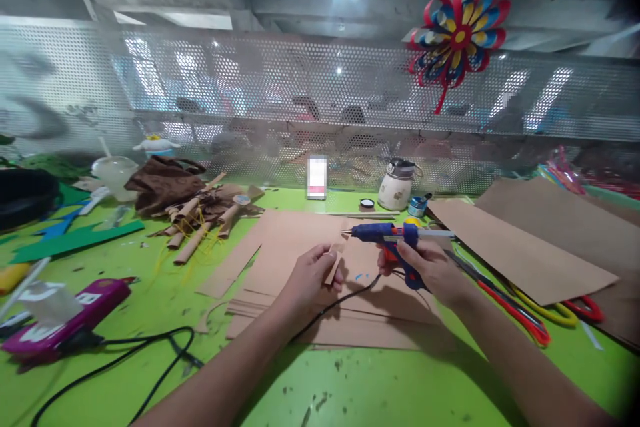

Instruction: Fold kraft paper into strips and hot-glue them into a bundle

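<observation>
My right hand (pixel 429 268) grips a blue glue gun (pixel 387 235) with an orange trigger, its nozzle pointing left. My left hand (pixel 313 275) pinches a small brown paper strip (pixel 334 267) just below and left of the nozzle tip. Both hands hover over a stack of brown paper sheets (pixel 280 260) on the green table (pixel 350 380). The gun's black cord (pixel 340 300) trails down between my forearms.
Rolled brown paper tubes (pixel 200 220) and a brown cloth lie at back left. A magenta box (pixel 75 313) and a black cable sit front left. A white jar (pixel 396 188), a phone (pixel 317 177), large brown sheets (pixel 525 247), and coloured wires (pixel 530 313) lie right. A paper pinwheel (pixel 460 30) hangs on the mesh wall.
</observation>
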### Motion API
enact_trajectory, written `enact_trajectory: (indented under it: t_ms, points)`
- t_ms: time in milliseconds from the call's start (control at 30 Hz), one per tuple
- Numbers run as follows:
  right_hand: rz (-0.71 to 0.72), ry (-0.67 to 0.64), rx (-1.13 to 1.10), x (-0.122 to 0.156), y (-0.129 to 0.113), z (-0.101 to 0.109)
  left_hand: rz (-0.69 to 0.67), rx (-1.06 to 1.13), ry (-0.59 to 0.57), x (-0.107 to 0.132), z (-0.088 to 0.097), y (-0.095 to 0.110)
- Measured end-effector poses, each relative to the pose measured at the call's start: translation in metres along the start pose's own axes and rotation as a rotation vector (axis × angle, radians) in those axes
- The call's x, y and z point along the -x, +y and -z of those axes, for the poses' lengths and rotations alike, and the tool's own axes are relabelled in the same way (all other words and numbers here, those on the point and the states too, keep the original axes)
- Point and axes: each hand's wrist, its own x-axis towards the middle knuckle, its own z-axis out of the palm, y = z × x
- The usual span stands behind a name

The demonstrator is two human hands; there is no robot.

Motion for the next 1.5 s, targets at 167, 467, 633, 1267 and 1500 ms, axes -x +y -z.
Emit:
enact_trajectory:
  t_ms: [167,467,633,1267,1500]
  points:
    - [-0.025,0.024,-0.098,-0.002,0.003,-0.002,0.007,0.015,-0.011,-0.001,0.001,-0.002]
    - [-0.025,0.091,-0.155,-0.005,0.008,-0.001,0.017,-0.031,0.006,-0.001,0.000,-0.001]
    - [-0.007,0.093,-0.155,-0.004,0.005,-0.002,0.014,-0.049,0.002,-0.002,0.000,-0.001]
    - [0.005,0.118,-0.004,-0.003,0.012,0.000,-0.048,-0.160,0.096,0.001,0.000,0.003]
    - [0.011,0.133,0.022,-0.002,0.009,-0.001,-0.087,-0.146,0.091,0.000,0.002,0.003]
